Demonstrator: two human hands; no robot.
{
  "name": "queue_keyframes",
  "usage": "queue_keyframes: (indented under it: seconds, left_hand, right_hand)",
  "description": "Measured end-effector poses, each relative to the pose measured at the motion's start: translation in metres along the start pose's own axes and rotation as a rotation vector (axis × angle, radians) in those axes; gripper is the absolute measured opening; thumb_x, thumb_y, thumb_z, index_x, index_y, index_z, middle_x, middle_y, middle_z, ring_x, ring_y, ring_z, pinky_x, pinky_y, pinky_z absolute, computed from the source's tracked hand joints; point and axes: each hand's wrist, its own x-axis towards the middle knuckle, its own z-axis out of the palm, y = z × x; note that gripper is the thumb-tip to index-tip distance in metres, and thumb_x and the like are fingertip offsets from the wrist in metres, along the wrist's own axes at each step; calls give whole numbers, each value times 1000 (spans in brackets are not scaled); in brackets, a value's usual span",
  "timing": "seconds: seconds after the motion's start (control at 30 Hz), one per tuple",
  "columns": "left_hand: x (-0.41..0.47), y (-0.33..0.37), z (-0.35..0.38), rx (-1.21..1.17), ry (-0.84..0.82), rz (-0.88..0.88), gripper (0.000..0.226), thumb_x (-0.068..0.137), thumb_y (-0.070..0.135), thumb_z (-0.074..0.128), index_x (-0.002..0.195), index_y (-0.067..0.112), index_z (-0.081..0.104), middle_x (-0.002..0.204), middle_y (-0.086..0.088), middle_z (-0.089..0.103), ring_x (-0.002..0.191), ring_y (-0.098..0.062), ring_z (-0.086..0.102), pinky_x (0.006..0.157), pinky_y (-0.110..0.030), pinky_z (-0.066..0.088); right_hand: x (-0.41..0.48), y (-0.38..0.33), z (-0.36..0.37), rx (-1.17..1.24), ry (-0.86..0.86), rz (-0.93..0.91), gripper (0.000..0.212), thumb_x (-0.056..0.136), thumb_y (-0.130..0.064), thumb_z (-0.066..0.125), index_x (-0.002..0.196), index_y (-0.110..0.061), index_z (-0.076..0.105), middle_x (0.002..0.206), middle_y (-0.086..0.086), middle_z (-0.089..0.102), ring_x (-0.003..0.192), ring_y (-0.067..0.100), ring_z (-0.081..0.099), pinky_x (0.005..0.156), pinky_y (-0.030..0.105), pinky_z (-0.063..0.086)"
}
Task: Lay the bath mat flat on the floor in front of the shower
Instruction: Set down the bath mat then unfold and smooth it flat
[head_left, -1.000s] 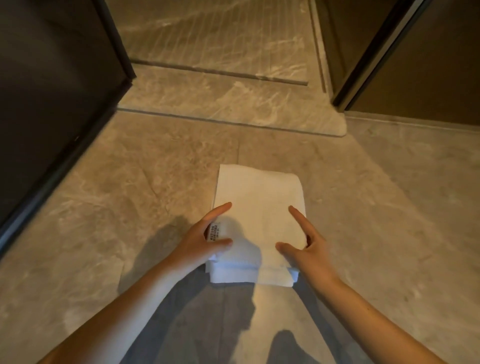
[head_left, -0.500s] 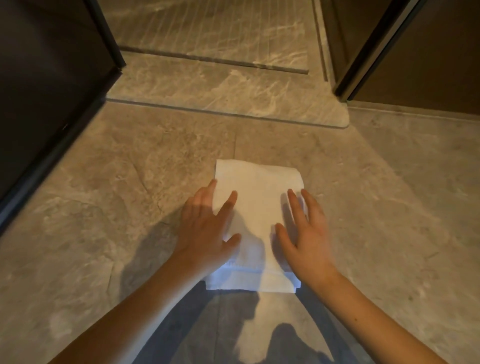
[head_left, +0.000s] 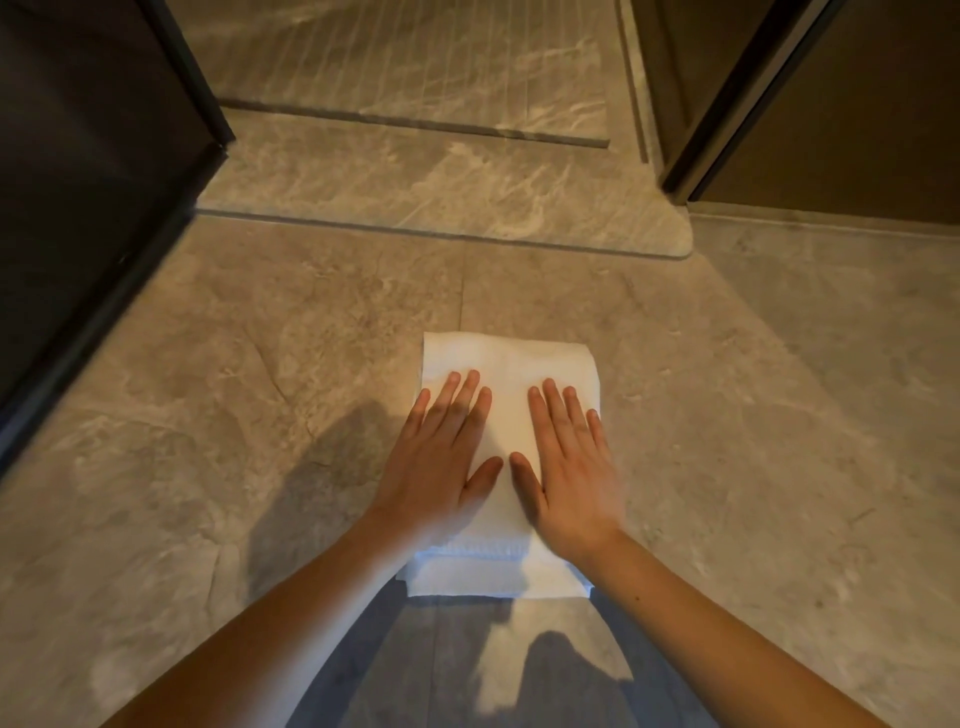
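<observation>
A white bath mat (head_left: 511, 364), folded into a thick rectangle, lies on the grey marble floor (head_left: 260, 415) a short way in front of the shower's raised stone threshold (head_left: 441, 192). My left hand (head_left: 441, 457) rests palm down on the mat's left half, fingers straight and slightly apart. My right hand (head_left: 569, 467) lies palm down on the right half, fingers pointing away from me. The thumbs nearly meet over the middle. Neither hand grips the cloth. The mat's folded layers show at the near edge (head_left: 493, 571).
A dark glass panel with a black frame (head_left: 93, 218) runs along the left. Another dark framed panel (head_left: 727, 104) stands at the upper right. The shower floor (head_left: 405, 57) with thin grooves lies beyond the threshold. My shadow falls on the floor near me.
Both hands went from touching the mat's sides with thumb and forefinger to lying flat on top of it, sliding inward and forward. The mat stayed folded in place.
</observation>
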Motion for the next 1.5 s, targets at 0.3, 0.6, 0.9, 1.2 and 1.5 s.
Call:
queue_keyframes:
  seconds: [0.3, 0.6, 0.9, 1.2, 1.5]
  left_hand:
    - [-9, 4, -9, 27, -78, 22, 73, 97, 53, 22, 155, 12, 5, 163, -9, -8, 148, -21, -17, 120, -43, -7]
    - [-73, 8, -10, 14, -72, 315, 84, 86, 68, 45, 148, 14, 33, 160, -10, 23, 148, -26, 14, 121, -40, 7]
    - [-68, 6, -20, 52, -36, 363, 72, 80, 45, 73, 138, 9, 51, 148, -14, 44, 138, -34, 39, 110, -51, 26]
    - [-67, 5, -27, -28, 6, 343, 47, 89, 33, 68, 127, 7, 61, 141, -15, 53, 135, -35, 43, 110, -49, 28]
    - [-63, 7, -31, -74, -23, 324, 32, 95, 21, 61, 123, 6, 65, 140, -16, 54, 136, -35, 42, 112, -48, 26]
  right_hand:
    - [-9, 1, -4, 67, -6, -34, 66, 101, -49, 22, 156, -18, 3, 163, -2, -5, 149, 15, -13, 122, 36, -7]
    - [-49, 25, -45, 434, 169, -85, 45, 94, -10, 49, 139, -7, 51, 144, 14, 49, 134, 28, 43, 111, 36, 33]
    - [-84, 58, -38, 206, -145, -378, 60, 85, -14, 61, 144, -16, 47, 152, 6, 40, 145, 24, 29, 115, 42, 31]
    - [-84, 45, -33, 127, 32, -411, 36, 92, -28, 65, 121, -7, 67, 132, 13, 61, 129, 33, 52, 104, 53, 44]
    - [-76, 31, -37, 416, 98, -157, 23, 95, -24, 54, 102, -9, 70, 100, 7, 71, 93, 20, 62, 85, 8, 41]
